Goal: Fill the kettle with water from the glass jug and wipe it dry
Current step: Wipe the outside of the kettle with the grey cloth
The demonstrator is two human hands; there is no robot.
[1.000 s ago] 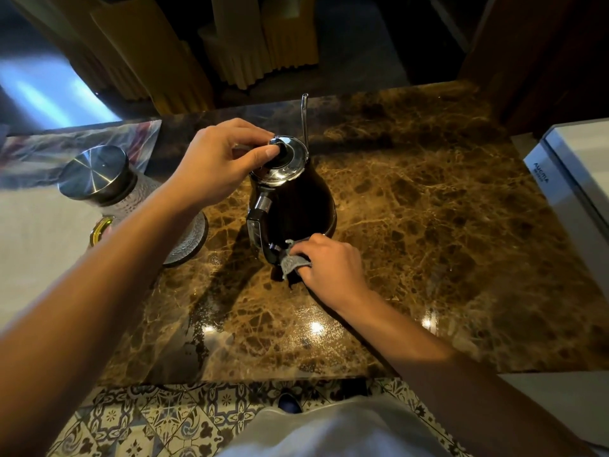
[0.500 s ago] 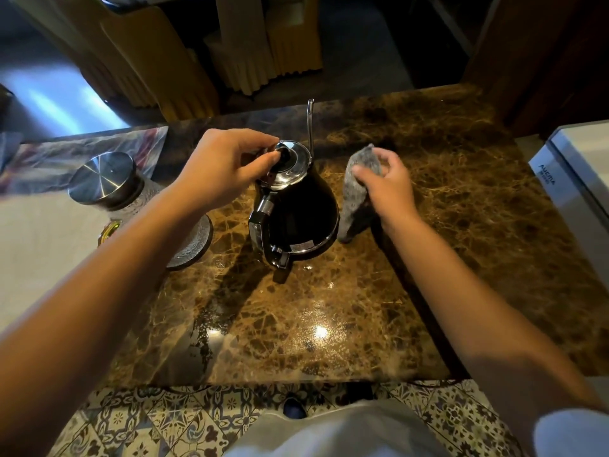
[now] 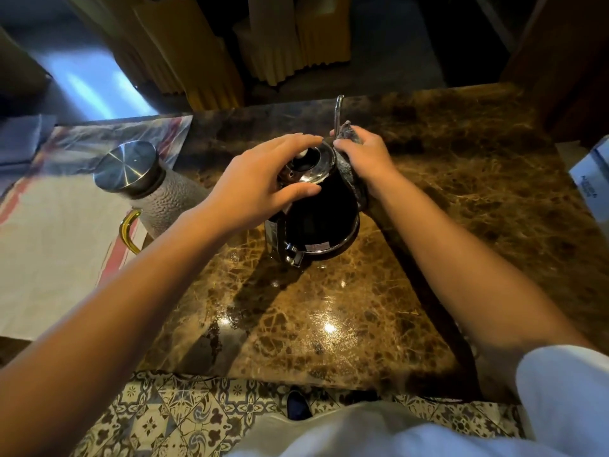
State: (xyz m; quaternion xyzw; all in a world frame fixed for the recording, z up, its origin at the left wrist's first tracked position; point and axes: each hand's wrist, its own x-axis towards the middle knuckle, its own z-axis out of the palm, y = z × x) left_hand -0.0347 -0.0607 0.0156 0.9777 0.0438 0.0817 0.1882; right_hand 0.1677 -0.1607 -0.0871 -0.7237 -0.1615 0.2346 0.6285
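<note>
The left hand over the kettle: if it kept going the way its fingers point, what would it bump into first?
Probably the right hand, which presses a grey cloth against the kettle just beyond the left hand's fingertips; depth there is hard to judge.

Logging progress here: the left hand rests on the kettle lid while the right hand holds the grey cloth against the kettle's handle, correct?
Not quite. In the head view the right hand presses the grey cloth against the kettle on its spout side, away from the handle. The left hand does rest on the lid.
</note>
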